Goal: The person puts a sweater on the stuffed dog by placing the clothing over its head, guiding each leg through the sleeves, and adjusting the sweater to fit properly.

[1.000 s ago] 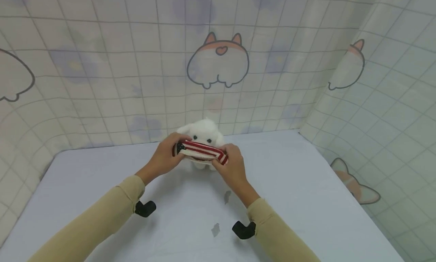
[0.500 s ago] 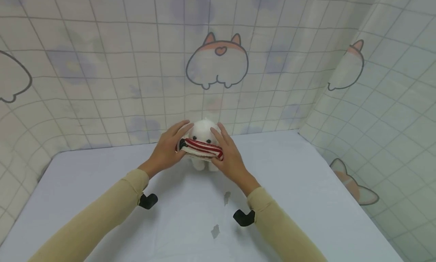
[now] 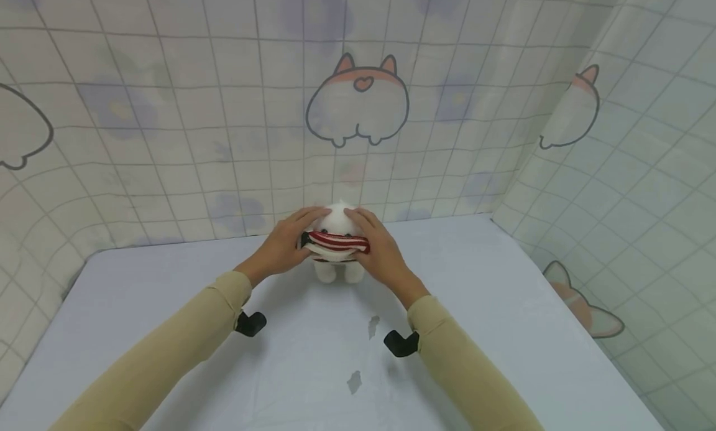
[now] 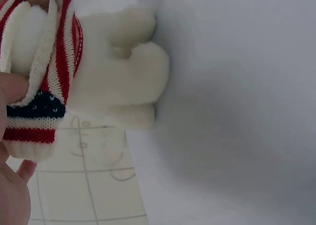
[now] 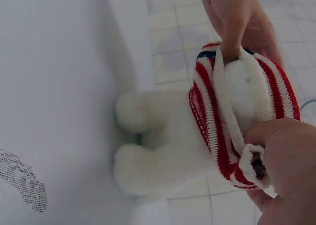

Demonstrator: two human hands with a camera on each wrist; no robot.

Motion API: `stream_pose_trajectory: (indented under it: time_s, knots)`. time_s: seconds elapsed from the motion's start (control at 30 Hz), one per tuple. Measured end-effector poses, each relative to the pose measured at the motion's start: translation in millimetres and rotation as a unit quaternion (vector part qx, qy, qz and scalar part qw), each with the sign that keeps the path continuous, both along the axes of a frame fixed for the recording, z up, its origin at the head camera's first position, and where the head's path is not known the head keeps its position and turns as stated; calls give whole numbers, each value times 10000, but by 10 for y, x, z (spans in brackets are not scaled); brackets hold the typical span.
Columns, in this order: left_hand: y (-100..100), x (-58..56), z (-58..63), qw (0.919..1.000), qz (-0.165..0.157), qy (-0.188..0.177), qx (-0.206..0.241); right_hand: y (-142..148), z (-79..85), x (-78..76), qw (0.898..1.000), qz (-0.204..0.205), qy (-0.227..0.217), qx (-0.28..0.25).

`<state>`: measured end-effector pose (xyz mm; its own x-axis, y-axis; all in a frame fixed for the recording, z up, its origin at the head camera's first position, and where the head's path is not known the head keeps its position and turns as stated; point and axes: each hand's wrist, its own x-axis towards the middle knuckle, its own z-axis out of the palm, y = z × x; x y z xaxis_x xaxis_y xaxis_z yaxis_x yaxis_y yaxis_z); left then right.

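Note:
A white plush animal [image 3: 339, 218] with dark eyes stands on the table by the back wall. A small knitted sweater [image 3: 338, 242], striped red and white with a navy patch, is stretched around its head. My left hand [image 3: 278, 245] grips one side of the sweater, its thumb [image 4: 14, 88] tucked inside the neck opening. On the other side my right hand [image 3: 383, 252] holds the knit too, its thumb [image 5: 269, 132] inside the ribbed collar. Both hands' fingers reach up along the plush head. Below the sweater hem, the white legs [image 5: 143, 165] show uncovered.
The white table [image 3: 475, 306] has two grey patches, one of them a mark [image 3: 354, 382] near the front. A grid-patterned curtain [image 3: 224, 139] with cartoon animals hangs behind and to the right. Black wrist mounts [image 3: 401, 343] stick out from both sleeves.
The sweater has come down over the plush head, from in front of its face to around it. Both hands have spread their fingers up over the head and moved closer in.

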<state>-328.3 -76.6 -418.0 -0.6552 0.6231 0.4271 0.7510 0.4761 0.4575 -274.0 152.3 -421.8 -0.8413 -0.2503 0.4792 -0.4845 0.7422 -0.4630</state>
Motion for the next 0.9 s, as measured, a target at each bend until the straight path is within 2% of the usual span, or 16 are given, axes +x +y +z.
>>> stream_pose_trajectory:
  time_s: [0.3, 0.43, 0.63, 0.77, 0.9]
  knots:
    - [22, 37, 23, 9983, 29, -534, 220, 33, -20, -61, 9973, -18, -269, -677]
    - [24, 37, 6, 9948, 42, -943, 392, 34, -11, -50, 9940, -138, -432, -999]
    - [30, 53, -4, 9838, 48, -1691, 592, 43, 5, -33, 9899, -223, -754, -1179]
    - [33, 79, -8, 9735, 152, -2218, 539, 54, 6, -20, 9858, -307, -1101, -1227]
    - [41, 85, -34, 9608, 126, -2713, 555, 59, -8, -8, 9794, -315, -1449, -1367]
